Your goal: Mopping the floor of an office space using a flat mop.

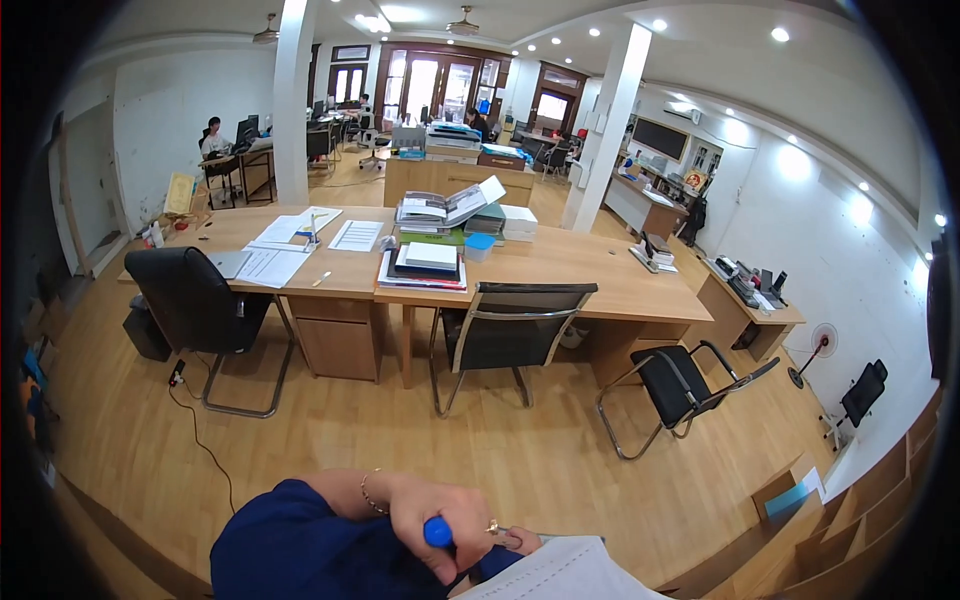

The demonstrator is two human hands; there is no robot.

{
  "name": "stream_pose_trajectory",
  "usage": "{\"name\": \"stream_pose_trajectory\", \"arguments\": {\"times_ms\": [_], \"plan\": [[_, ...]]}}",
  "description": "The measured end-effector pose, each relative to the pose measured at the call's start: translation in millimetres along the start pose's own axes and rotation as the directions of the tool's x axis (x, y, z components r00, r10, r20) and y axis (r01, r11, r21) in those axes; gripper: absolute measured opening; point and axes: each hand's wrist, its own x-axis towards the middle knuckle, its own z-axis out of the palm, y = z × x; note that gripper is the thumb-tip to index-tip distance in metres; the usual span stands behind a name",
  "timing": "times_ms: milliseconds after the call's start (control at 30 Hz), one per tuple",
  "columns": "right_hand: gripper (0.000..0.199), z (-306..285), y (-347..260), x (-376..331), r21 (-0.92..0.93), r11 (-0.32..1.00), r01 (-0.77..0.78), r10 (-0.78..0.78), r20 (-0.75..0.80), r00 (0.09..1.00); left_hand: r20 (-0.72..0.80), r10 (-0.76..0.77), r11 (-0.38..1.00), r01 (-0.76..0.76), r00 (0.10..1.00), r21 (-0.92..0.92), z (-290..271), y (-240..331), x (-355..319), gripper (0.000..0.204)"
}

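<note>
My left hand, with a bracelet and a ring, comes in from the lower left in a dark blue sleeve. Its fingers are closed round an object with a round blue end; the rest of that object is hidden in the fist. Just beyond its knuckles, a few fingers of my right hand show, bent at the upper edge of a white printed paper sheet. The sheet hides most of that hand and runs off the lower edge of the view.
Ahead stands a long wooden desk with papers and a stack of books and folders. A black chair, a mesh-backed chair and an armchair line its near side. A cable crosses the floor; wooden shelving is lower right.
</note>
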Motion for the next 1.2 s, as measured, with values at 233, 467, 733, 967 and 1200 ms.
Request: {"name": "stream_pose_trajectory", "arguments": {"times_ms": [233,467,733,967,1200], "plan": [[0.03,37,26,-18,-0.13,0.986,-0.105,0.111,0.036,0.993,-0.041,-0.058,0.99,0.052,0.997,-0.131,-6,13,-53,0.017],[0.029,96,4,19,-0.012,0.993,-0.122,0.119,0.312,0.943,-0.165,-0.136,0.991,0.131,0.977,-0.042,-3,76,-102,0.017],[0.021,181,-139,83,0.09,0.973,0.213,-0.229,0.485,0.844,-0.378,-0.086,0.967,0.168,0.922,0.191,29,182,-136,0.015],[0.021,260,-175,121,0.34,0.821,0.459,-0.556,0.662,0.502,-0.395,-0.033,0.918,0.184,0.918,0.351,56,200,-139,0.015],[0.019,277,-175,125,0.382,0.829,0.409,-0.551,0.684,0.478,-0.365,-0.166,0.816,0.335,0.916,0.471,68,190,-130,0.01]]}}
